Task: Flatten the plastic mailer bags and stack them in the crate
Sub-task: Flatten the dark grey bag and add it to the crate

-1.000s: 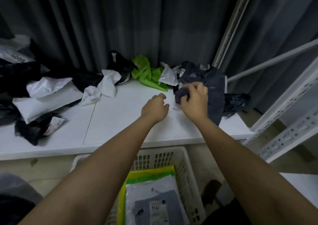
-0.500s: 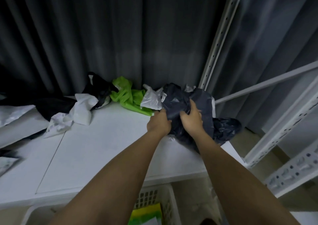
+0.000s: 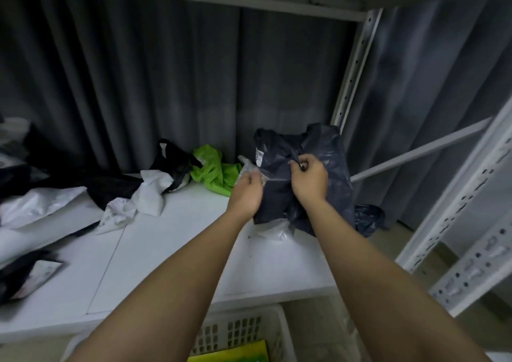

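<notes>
Head view: both hands hold the dark mailer bag (image 3: 302, 173) raised above the far right part of the table (image 3: 171, 251). The right hand (image 3: 309, 179) pinches a fold near the bag's middle; the left hand (image 3: 246, 195) grips its left edge with curled fingers. The step in hand appears to be opening out the crumpled bag. The next move calls for spreading it flat, then lowering it into the crate (image 3: 243, 331) below the forearms, nearest the person. Other crumpled bags (image 3: 149, 192) lie left of the hands.
</notes>
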Demonstrator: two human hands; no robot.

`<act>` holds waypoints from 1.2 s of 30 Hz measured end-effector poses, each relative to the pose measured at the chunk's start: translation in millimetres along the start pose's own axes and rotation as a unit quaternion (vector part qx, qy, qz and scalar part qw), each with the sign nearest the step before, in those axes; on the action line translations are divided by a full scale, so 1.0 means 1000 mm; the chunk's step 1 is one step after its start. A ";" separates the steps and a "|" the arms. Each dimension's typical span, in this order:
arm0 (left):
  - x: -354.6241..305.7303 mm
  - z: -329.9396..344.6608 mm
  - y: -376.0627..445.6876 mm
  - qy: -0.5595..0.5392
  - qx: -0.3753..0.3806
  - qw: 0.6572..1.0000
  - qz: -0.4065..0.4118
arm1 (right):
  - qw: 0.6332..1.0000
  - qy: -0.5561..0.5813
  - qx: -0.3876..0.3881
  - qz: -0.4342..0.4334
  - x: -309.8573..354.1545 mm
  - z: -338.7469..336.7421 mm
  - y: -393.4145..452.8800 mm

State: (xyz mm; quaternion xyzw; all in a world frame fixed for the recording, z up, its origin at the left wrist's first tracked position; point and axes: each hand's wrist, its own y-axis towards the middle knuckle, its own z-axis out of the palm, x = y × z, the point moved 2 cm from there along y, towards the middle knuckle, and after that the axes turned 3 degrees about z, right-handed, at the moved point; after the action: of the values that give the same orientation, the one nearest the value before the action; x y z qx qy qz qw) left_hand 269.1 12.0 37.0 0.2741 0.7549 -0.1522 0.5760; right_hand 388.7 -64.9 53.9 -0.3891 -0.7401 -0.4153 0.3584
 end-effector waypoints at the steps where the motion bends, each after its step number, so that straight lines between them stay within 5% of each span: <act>1: -0.005 -0.009 -0.002 -0.072 -0.011 0.997 -0.013 | 1.000 0.001 0.000 -0.002 0.010 -0.004 -0.002; 3: -0.013 -0.036 -0.010 -0.128 -0.037 0.991 -0.024 | 1.000 0.009 0.012 -0.013 0.031 -0.012 -0.011; 10: -0.021 -0.122 -0.038 -0.051 -0.016 0.998 -0.033 | 0.982 0.136 0.126 0.022 0.087 -0.001 -0.056; 15: -0.007 -0.187 -0.064 -0.069 -0.097 0.993 -0.023 | 0.940 0.233 0.216 0.121 0.097 0.034 -0.099; 19: 0.007 -0.225 -0.083 -0.132 -0.066 0.989 -0.034 | 0.892 0.314 0.285 0.155 0.106 0.061 -0.133; 23: 0.022 -0.251 -0.096 -0.138 -0.129 0.982 -0.007 | 0.899 0.300 0.276 0.161 0.104 0.081 -0.156; 31: 0.039 -0.256 -0.092 0.131 -0.206 0.962 0.126 | 0.935 0.103 0.284 0.184 0.060 0.105 -0.174; 36: 0.036 -0.230 -0.067 0.278 -0.095 0.933 0.208 | 0.945 0.175 0.191 0.200 0.044 0.100 -0.160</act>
State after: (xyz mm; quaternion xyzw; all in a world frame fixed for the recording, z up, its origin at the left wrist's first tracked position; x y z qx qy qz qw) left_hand 42.3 91.8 63.8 0.4000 0.8221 0.1256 0.3853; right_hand 209.4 -19.6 -2.1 -0.3746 -0.6378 -0.2474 0.6258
